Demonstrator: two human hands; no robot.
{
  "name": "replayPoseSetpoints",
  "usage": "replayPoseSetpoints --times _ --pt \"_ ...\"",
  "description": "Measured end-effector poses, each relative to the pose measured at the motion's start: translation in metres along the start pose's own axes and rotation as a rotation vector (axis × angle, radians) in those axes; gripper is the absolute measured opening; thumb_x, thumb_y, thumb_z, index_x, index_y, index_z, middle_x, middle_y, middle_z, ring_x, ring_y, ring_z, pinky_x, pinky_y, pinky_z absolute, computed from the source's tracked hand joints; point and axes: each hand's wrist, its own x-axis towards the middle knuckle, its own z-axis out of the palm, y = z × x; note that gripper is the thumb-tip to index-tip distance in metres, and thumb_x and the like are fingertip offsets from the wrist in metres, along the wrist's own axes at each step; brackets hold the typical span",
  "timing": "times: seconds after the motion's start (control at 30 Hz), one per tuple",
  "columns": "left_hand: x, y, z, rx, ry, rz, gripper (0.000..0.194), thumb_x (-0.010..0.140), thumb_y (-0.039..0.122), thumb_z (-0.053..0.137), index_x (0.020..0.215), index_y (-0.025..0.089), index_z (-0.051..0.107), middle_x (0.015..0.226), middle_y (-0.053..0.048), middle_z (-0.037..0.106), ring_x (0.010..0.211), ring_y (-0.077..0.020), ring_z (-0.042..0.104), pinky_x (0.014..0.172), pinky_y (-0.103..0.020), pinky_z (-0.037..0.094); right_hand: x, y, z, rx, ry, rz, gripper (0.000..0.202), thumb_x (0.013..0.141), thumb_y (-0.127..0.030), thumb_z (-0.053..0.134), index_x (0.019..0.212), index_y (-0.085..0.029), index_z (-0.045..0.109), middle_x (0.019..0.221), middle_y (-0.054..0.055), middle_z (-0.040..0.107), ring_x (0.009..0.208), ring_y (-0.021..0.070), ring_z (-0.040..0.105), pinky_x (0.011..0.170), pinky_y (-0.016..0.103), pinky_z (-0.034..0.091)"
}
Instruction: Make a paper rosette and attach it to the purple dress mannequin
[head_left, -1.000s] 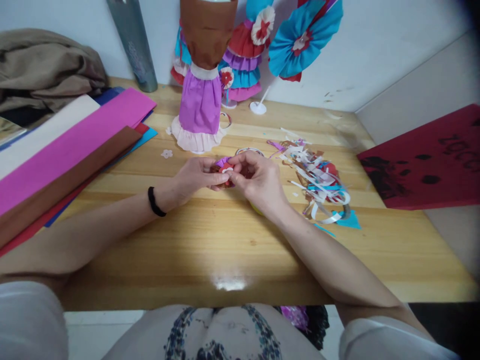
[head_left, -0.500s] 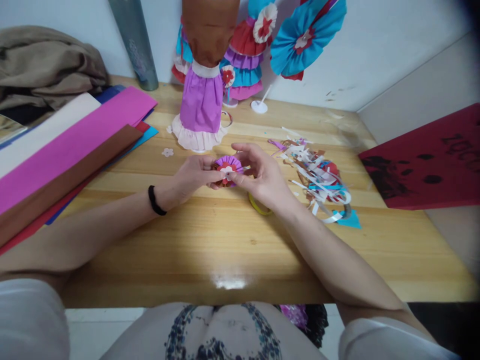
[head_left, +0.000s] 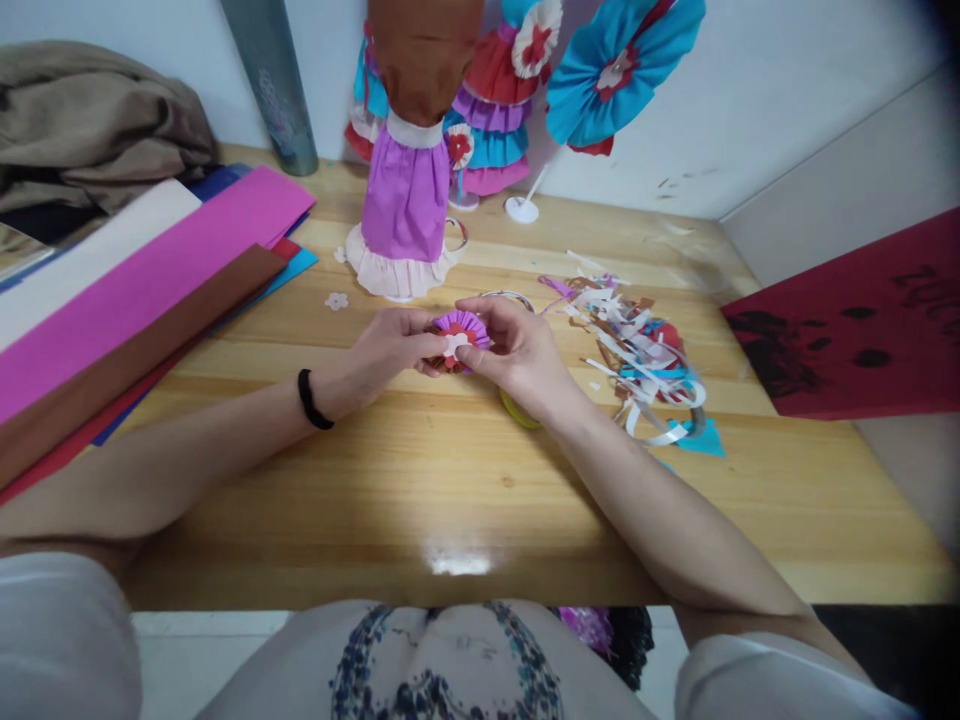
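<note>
A small pleated paper rosette (head_left: 471,326), purple and brown with a red and pale flower at its centre, is held above the table between both hands. My left hand (head_left: 391,345) pinches its left side, thumb lying on the front. From the right, my right hand (head_left: 517,345) grips it with the thumb near the flower centre. Partly hidden under the right hand is a yellow tape roll (head_left: 517,408). Just beyond the hands stands a paper dress (head_left: 405,200) with a brown top, purple skirt and pale ruffle. Left of it lies a small pale paper flower (head_left: 337,300).
Folded coloured paper sheets (head_left: 150,270) cover the left side, near a brown cloth (head_left: 97,125) and a grey-green cylinder (head_left: 274,90). Paper scraps (head_left: 637,345) are heaped at right. Behind stand a ruffled paper dress (head_left: 491,125) and a blue paper fan (head_left: 622,75). A red bag (head_left: 862,320) is far right.
My right fingers have drawn in closer to the rosette, and the thumb has shifted slightly at its centre. The rosette stays in both hands. The view has shifted slightly.
</note>
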Motion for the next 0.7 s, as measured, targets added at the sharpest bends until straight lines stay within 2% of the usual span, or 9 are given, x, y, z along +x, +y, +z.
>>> replayPoseSetpoints --times 0.27,0.4,0.57,0.7 --pt "0.000 0.000 0.003 0.034 0.026 0.008 0.007 0.073 0.013 0.068 0.079 0.011 0.071 0.064 0.000 0.065 0.061 -0.0086 0.058 0.061 -0.021 0.048 0.001 0.005 0.000 -0.006 0.016 -0.006 0.040 0.065 -0.023 0.076 0.104 -0.019 0.063 0.100 0.007 0.072 0.091 0.0231 0.069 0.083 0.042 0.057" --pt "0.001 0.000 0.003 0.058 0.053 0.002 0.007 0.074 0.012 0.067 0.079 0.010 0.072 0.064 -0.001 0.068 0.060 -0.0090 0.060 0.061 -0.021 0.049 0.002 0.007 -0.001 0.009 -0.011 0.004 0.036 0.066 -0.028 0.079 0.099 -0.020 0.067 0.102 0.007 0.073 0.092 0.0237 0.068 0.082 0.040 0.057" --pt "0.000 0.000 0.004 0.054 0.045 -0.013 0.008 0.075 0.012 0.064 0.075 0.010 0.072 0.066 -0.003 0.071 0.062 -0.0097 0.063 0.064 -0.021 0.052 0.003 0.009 -0.001 0.028 -0.015 0.019 0.029 0.067 -0.039 0.080 0.086 -0.020 0.069 0.086 0.004 0.072 0.079 0.0209 0.065 0.074 0.038 0.056" --pt "-0.001 0.001 0.005 0.055 0.046 -0.029 0.007 0.075 0.012 0.065 0.074 0.010 0.072 0.069 -0.004 0.072 0.064 -0.0102 0.064 0.065 -0.021 0.052 0.004 0.013 -0.001 0.034 -0.001 0.020 0.027 0.065 -0.035 0.080 0.083 -0.019 0.068 0.082 0.004 0.071 0.071 0.0185 0.062 0.068 0.036 0.055"
